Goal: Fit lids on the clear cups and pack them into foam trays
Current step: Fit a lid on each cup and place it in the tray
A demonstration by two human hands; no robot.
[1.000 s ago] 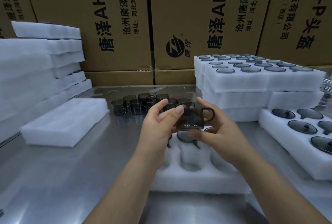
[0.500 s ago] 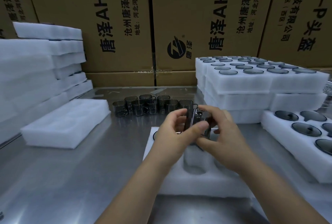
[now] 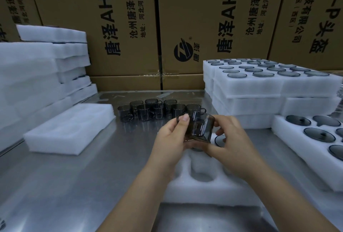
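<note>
Left hand (image 3: 170, 138) and right hand (image 3: 230, 142) clamp the cup (image 3: 199, 128) above twelve o'clock of the foam tray (image 3: 204, 189) (likely light, slick, brittle: grip its walls, not the handle).

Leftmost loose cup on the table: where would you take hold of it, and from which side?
Probably by its rim, coming from above and the left. The cup stands upright with its mouth open, so its left wall can be pinched inside and out. Its right side is crowded by neighbouring cups, while its left side faces bare table, leaving room to approach.
</note>
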